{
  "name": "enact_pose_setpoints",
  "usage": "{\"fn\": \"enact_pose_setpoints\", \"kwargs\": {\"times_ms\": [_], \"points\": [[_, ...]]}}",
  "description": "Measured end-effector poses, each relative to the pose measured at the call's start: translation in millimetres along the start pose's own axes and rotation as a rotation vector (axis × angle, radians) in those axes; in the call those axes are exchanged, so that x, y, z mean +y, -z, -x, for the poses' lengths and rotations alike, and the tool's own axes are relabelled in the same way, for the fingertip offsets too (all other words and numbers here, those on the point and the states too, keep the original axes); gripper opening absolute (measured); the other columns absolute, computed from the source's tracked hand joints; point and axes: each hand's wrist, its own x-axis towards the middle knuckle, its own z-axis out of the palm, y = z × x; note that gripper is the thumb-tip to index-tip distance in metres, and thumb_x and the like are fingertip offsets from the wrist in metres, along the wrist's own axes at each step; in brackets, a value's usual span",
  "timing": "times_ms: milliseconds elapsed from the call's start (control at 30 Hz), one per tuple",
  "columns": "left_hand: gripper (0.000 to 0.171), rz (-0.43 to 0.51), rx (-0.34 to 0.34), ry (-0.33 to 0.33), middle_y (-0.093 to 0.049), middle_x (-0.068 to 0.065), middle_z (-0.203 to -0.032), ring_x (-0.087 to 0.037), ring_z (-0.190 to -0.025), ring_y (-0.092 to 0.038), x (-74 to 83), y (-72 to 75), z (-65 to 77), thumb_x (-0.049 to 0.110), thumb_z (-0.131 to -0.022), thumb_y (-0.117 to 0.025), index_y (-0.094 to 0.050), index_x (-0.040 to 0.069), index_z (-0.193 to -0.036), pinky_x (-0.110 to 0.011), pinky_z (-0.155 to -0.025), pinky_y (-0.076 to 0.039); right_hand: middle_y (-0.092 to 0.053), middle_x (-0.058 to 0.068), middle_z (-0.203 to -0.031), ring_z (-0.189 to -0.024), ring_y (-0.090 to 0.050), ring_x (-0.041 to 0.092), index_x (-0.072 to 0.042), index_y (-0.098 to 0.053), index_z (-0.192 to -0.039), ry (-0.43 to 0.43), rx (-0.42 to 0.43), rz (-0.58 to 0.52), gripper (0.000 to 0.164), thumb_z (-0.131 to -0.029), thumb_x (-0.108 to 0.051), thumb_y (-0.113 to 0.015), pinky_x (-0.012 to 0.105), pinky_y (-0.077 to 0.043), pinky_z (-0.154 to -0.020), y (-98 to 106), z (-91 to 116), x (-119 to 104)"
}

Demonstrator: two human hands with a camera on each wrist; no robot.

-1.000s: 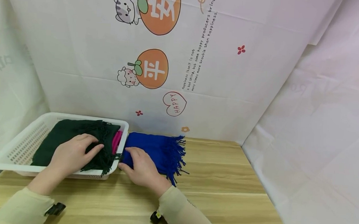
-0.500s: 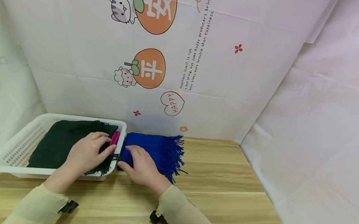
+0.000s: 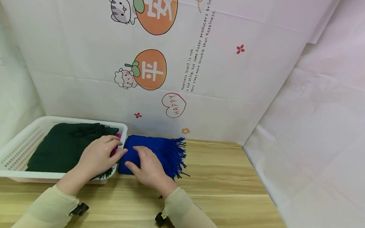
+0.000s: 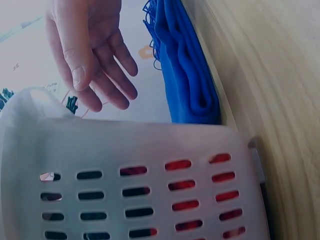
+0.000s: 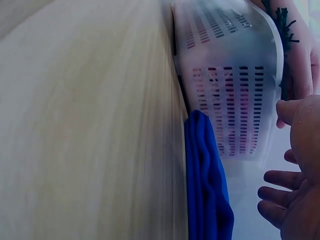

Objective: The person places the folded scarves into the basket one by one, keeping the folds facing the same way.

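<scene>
A folded dark green scarf [image 3: 64, 148] with fringe lies in the white plastic basket [image 3: 8, 145]. My left hand [image 3: 98, 156] is over its right end, thumb at the basket's right rim, fingers loosely bent. Green fringe [image 5: 284, 25] shows beside that hand in the right wrist view. Under its fingertips a bit of magenta cloth [image 3: 118, 135] peeks out. A folded blue scarf [image 3: 160, 145] with fringe lies flat against the basket's right side. Over the blue scarf is my right hand [image 3: 149, 166], fingers relaxed and apart from the thumb, gripping nothing; a gap separates it from the cloth in the right wrist view.
The wood-grain table [image 3: 228, 190] runs on to the right of the blue scarf. A white printed sheet [image 3: 219, 78] forms the back wall, with more white sheeting [image 3: 331, 144] at the right side.
My left hand has slid right across the green scarf to the basket's right rim, covering most of the magenta cloth. My right hand has shifted slightly right over the blue scarf, its thumb and fingers wider apart.
</scene>
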Motion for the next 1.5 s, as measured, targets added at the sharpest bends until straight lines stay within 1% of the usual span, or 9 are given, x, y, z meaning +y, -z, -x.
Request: {"fn": "enact_pose_setpoints", "kwargs": {"times_ms": [233, 467, 567, 900, 1000, 1100, 1233, 1333, 1500], "points": [[0.038, 0.004, -0.025, 0.009, -0.070, -0.014, -0.117, -0.034, -0.112, -0.064, 7.4, -5.8, -3.2, 0.040, -0.094, -0.074, -0.075, 0.006, -0.111, -0.054, -0.093, -0.053, -0.045, 0.002, -0.155, -0.143, -0.043, 0.021, -0.018, -0.040, -0.155, -0.030, 0.023, -0.003, 0.070, -0.101, -0.063, -0.045, 0.044, -0.041, -0.113, 6.4, 2.7, 11.5], [0.042, 0.019, -0.099, 0.044, -0.069, -0.014, -0.121, -0.034, -0.115, -0.064, 17.4, -7.0, -7.1, 0.044, -0.096, -0.070, -0.073, 0.007, -0.117, -0.054, -0.094, -0.053, -0.046, 0.003, -0.155, -0.142, -0.045, 0.022, -0.018, -0.040, -0.155, -0.062, 0.036, -0.018, 0.071, -0.101, -0.064, -0.046, 0.044, -0.043, -0.112, 12.7, 5.3, 24.8], [0.044, 0.017, -0.111, 0.040, -0.069, -0.014, -0.122, -0.034, -0.115, -0.064, 19.4, -8.2, -9.1, 0.044, -0.096, -0.071, -0.073, 0.006, -0.118, -0.054, -0.094, -0.053, -0.046, 0.003, -0.154, -0.142, -0.045, 0.022, -0.017, -0.040, -0.155, -0.077, 0.039, -0.028, 0.072, -0.101, -0.064, -0.046, 0.044, -0.043, -0.111, 15.8, 6.5, 31.2], [0.042, 0.015, -0.117, 0.015, -0.071, -0.013, -0.118, -0.031, -0.108, -0.067, 29.7, -15.0, -15.7, 0.042, -0.094, -0.073, -0.073, 0.007, -0.117, -0.050, -0.087, -0.057, -0.044, 0.005, -0.156, -0.142, -0.044, 0.025, -0.017, -0.038, -0.156, -0.143, 0.041, -0.058, 0.073, -0.101, -0.063, -0.049, 0.047, -0.042, -0.111, 23.7, 10.3, 57.0], [0.044, 0.003, -0.133, 0.005, -0.071, -0.012, -0.117, -0.029, -0.105, -0.069, 33.6, -16.9, -17.2, 0.044, -0.094, -0.073, -0.073, 0.007, -0.118, -0.049, -0.086, -0.057, -0.043, 0.005, -0.156, -0.142, -0.044, 0.025, -0.017, -0.038, -0.156, -0.158, 0.047, -0.039, 0.074, -0.100, -0.065, -0.048, 0.047, -0.042, -0.111, 24.3, 10.3, 65.6], [0.046, -0.014, -0.168, -0.003, -0.071, -0.011, -0.117, -0.028, -0.103, -0.069, 39.0, -18.7, -18.8, 0.045, -0.094, -0.073, -0.073, 0.007, -0.119, -0.048, -0.085, -0.057, -0.043, 0.004, -0.156, -0.142, -0.044, 0.025, -0.018, -0.039, -0.156, -0.179, 0.054, -0.022, 0.074, -0.100, -0.066, -0.047, 0.048, -0.042, -0.111, 25.5, 11.1, 73.9], [0.047, -0.032, -0.222, 0.006, -0.071, -0.011, -0.119, -0.029, -0.106, -0.069, 47.1, -21.6, -21.3, 0.048, -0.094, -0.071, -0.072, 0.008, -0.121, -0.049, -0.087, -0.057, -0.044, 0.006, -0.155, -0.141, -0.045, 0.026, -0.017, -0.041, -0.155, -0.211, 0.062, -0.014, 0.072, -0.100, -0.064, -0.050, 0.049, -0.043, -0.110, 28.3, 12.1, 83.7], [0.049, -0.037, -0.261, 0.022, -0.070, -0.012, -0.121, -0.030, -0.108, -0.068, 54.3, -23.8, -23.2, 0.049, -0.094, -0.070, -0.071, 0.008, -0.123, -0.049, -0.087, -0.057, -0.044, 0.009, -0.155, -0.140, -0.045, 0.029, -0.016, -0.041, -0.154, -0.239, 0.060, -0.011, 0.071, -0.101, -0.061, -0.052, 0.050, -0.043, -0.110, 30.4, 12.0, 90.3], [0.053, -0.045, -0.331, 0.060, -0.068, -0.015, -0.124, -0.032, -0.111, -0.067, 68.4, -29.1, -24.3, 0.049, -0.095, -0.069, -0.069, 0.006, -0.127, -0.050, -0.088, -0.057, -0.043, 0.012, -0.155, -0.140, -0.044, 0.032, -0.013, -0.041, -0.155, -0.314, 0.039, -0.018, 0.071, -0.101, -0.057, -0.055, 0.051, -0.041, -0.111, 34.5, 12.5, 97.4]]}}
